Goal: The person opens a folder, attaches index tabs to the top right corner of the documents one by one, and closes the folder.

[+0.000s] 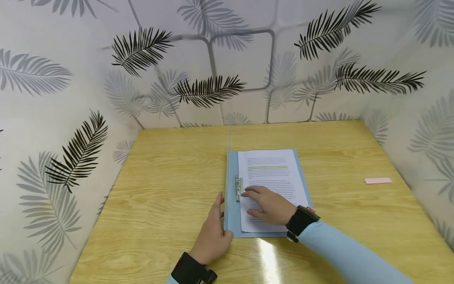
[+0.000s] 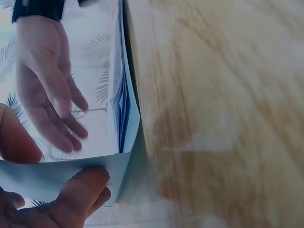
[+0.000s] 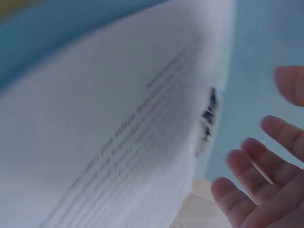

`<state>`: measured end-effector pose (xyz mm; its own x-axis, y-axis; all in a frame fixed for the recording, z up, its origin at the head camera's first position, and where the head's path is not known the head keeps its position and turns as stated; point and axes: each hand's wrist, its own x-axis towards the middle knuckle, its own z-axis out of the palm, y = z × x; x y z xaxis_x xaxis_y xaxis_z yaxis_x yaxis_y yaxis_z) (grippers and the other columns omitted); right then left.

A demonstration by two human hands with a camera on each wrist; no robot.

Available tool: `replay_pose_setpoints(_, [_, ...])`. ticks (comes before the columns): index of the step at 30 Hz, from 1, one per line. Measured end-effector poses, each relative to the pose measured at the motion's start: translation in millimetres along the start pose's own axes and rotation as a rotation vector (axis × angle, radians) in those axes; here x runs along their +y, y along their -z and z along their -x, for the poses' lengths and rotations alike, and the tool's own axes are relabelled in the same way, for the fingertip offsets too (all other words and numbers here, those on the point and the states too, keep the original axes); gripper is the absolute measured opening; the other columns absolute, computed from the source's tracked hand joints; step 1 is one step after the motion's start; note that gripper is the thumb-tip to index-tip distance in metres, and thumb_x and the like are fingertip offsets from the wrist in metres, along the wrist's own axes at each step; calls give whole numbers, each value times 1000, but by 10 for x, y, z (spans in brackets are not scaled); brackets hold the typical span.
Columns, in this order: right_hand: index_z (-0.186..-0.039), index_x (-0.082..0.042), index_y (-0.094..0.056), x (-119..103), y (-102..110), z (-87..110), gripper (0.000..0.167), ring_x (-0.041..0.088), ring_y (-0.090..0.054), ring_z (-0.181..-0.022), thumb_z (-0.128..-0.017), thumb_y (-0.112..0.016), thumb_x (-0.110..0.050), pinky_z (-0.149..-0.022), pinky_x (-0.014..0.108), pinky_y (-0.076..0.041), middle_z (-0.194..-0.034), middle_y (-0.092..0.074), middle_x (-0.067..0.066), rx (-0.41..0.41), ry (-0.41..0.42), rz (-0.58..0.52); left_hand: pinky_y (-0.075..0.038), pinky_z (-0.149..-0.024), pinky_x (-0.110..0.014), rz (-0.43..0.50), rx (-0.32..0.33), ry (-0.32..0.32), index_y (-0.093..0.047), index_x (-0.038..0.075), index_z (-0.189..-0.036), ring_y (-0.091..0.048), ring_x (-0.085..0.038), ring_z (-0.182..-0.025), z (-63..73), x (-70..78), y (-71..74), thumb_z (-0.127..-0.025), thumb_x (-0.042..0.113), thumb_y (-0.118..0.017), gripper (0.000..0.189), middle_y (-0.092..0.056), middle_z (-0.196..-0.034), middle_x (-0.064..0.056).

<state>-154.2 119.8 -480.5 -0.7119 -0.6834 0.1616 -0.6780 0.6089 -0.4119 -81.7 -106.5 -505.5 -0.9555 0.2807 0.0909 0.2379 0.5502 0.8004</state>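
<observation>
A light blue clip folder (image 1: 233, 221) lies opened on the table, its cover (image 2: 57, 173) standing up on the left, nearly edge-on in the head view. My left hand (image 1: 214, 240) holds that cover by its near edge, with thumb and fingers on opposite sides. Printed sheets (image 1: 266, 157), one line marked green, lie inside the folder. Along their left edge sits a metal clip (image 1: 238, 189). My right hand (image 1: 273, 205) hovers over the sheets with fingers loosely bent, fingertips near the clip, gripping nothing. The right wrist view shows the clip (image 3: 207, 118) beside the spread fingers.
A small pink strip (image 1: 378, 180) lies on the wooden table (image 1: 170, 177), far to the right of the folder. A leaf-patterned curtain (image 1: 241, 51) borders the table at the back and both sides.
</observation>
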Motion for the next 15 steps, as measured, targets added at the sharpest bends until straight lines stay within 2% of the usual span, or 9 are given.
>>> replay_pose_setpoints(2, [-133,-8,-55,-1,-84,-102,54,30,-48,-126,-87,-72,-30,-101,44,-41,-138,-50,16,17,55,21,-50,-84,-32,67,-10,12,4,18,-155,-49,-29,-124,5,-32,24,-75,-4,-49,98,-26,-153,-12])
replay_pose_setpoints(4, [-138,-10,-51,4,-165,-180,61,33,-43,-131,-87,-72,-36,-104,46,-38,-143,-45,16,20,92,46,-52,-74,-30,136,-27,14,4,18,-155,-51,-29,-121,13,-56,50,-78,-6,-48,97,-30,-150,-13])
replay_pose_setpoints(6, [-143,-12,-45,11,-241,-240,70,35,-37,-135,-86,-70,-43,-105,49,-35,-148,-40,15,4,111,70,-52,-77,-31,197,-46,-8,4,18,-155,-49,-29,-123,18,-86,72,-79,-8,-48,95,-31,-150,-15])
replay_pose_setpoints(8, [-148,-16,-38,12,-299,-284,77,36,-31,-139,-86,-66,-52,-105,53,-34,-152,-35,12,-29,116,99,-51,-82,-34,221,-57,-3,-9,15,-154,-51,-26,-119,32,-113,97,-83,-7,-48,85,-38,-145,-14])
replay_pose_setpoints(11, [-152,-20,-32,1,-346,-330,83,38,-27,-140,-85,-61,-60,-98,62,-37,-154,-32,10,-78,93,113,-39,-101,-41,208,-59,33,-21,10,-150,-44,-22,-126,57,-162,135,-86,-3,-50,71,-38,-145,-11])
replay_pose_setpoints(13, [-152,-24,-29,-9,-350,-351,85,38,-26,-141,-84,-60,-64,-94,66,-38,-155,-31,9,-110,57,120,-37,-102,-44,190,-56,67,-26,9,-147,-44,-20,-125,66,-196,159,-87,-1,-52,66,-41,-142,-9])
replay_pose_setpoints(15, [-153,-28,-28,-16,-349,-369,86,38,-26,-140,-82,-61,-66,-90,69,-38,-154,-31,9,-136,21,126,-34,-105,-46,190,-59,72,-23,10,-149,-40,-20,-131,65,-207,189,-86,-1,-52,70,-37,-146,-8])
